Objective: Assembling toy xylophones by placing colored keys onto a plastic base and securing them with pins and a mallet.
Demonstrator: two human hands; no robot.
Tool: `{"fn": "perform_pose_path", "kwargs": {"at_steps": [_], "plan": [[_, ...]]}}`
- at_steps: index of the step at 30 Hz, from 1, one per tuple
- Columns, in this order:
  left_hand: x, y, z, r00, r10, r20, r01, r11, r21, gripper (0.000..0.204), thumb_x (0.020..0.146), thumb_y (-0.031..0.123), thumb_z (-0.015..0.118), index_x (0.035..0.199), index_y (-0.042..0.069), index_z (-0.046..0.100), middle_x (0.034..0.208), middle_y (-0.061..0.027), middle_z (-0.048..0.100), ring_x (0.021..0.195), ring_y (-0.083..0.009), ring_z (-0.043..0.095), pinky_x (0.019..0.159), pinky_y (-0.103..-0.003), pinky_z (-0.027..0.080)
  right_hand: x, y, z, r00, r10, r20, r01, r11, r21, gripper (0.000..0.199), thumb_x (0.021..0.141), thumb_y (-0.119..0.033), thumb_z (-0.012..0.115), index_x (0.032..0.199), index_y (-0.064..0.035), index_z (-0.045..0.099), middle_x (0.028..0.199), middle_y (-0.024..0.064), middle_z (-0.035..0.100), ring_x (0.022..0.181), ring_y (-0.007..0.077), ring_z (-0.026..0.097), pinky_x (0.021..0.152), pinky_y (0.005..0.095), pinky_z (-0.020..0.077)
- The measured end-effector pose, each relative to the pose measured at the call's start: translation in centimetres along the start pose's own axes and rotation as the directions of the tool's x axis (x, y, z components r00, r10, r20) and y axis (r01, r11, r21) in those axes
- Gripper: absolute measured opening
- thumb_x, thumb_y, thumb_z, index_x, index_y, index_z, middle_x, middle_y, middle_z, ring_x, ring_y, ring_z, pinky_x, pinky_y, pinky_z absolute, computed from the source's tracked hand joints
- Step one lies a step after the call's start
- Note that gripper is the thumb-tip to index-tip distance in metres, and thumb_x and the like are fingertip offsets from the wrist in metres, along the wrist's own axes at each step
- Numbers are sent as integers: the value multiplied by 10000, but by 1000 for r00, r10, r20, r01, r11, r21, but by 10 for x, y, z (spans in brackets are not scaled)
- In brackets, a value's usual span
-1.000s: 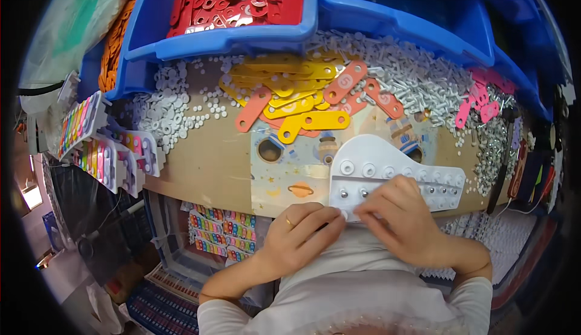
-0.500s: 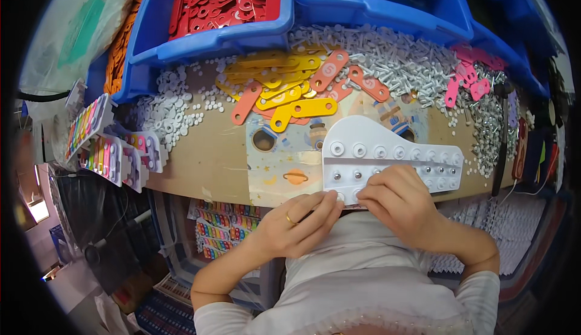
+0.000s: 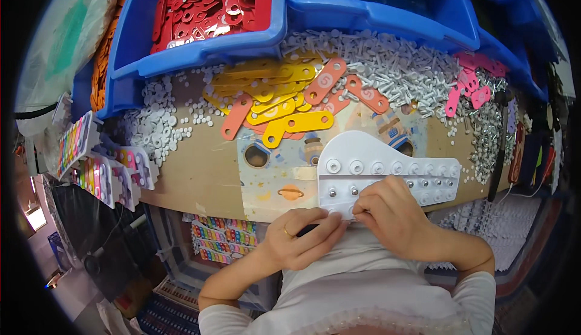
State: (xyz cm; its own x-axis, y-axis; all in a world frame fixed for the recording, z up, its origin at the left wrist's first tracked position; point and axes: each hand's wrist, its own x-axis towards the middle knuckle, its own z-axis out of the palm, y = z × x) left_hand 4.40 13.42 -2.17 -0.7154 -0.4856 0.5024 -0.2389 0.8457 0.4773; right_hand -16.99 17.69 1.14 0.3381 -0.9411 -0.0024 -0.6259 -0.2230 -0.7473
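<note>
A white plastic xylophone base [image 3: 357,147] lies at the table's near edge, its wide end to the left. Two rows of round white pegs run along it, with a middle row of shiny metal dots between. My left hand [image 3: 302,235] is closed in a pinch at the base's near left corner, by a white ring-shaped peg. A ring sits on one of its fingers. My right hand [image 3: 396,217] bends over the near row, thumb and fingers pinched together close to the left fingertips. Whatever small part is between the fingers of either hand is hidden.
Yellow bars [image 3: 308,121] and coral bars [image 3: 327,81] lie beyond the base. White pins [image 3: 393,68] pile behind, small white washers [image 3: 158,117] at left, metal screws [image 3: 484,138] at right. Blue bins [image 3: 200,50] line the back. Finished xylophones [image 3: 97,171] stack at far left.
The whole view has shifted a little, so the base sits slightly lower and further left. Both hands stay at its near left corner; the right has moved slightly left along the near row.
</note>
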Motion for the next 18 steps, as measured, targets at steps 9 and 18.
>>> {"fn": "perform_pose_path", "kwargs": {"at_steps": [9,18], "plan": [[6,9,7,999,31,9,-32,979,201,295,687,89,677,977,87,730,1053,-27,688,828,-179,558,641,-252,486,3,-10,8,991,105,-81,-112,990,-88,281,721,9,707,954,-46,560,899,89,521,826,286,499,745,390,420],[11,18,-1,996,-72,47,60,974,219,270,725,99,679,992,57,699,1077,-60,677,893,-194,589,692,-296,493,-9,-1,4,963,-188,-193,121,942,-314,265,668,-92,777,892,-69,636,1003,57,599,886,227,565,876,449,414]]}}
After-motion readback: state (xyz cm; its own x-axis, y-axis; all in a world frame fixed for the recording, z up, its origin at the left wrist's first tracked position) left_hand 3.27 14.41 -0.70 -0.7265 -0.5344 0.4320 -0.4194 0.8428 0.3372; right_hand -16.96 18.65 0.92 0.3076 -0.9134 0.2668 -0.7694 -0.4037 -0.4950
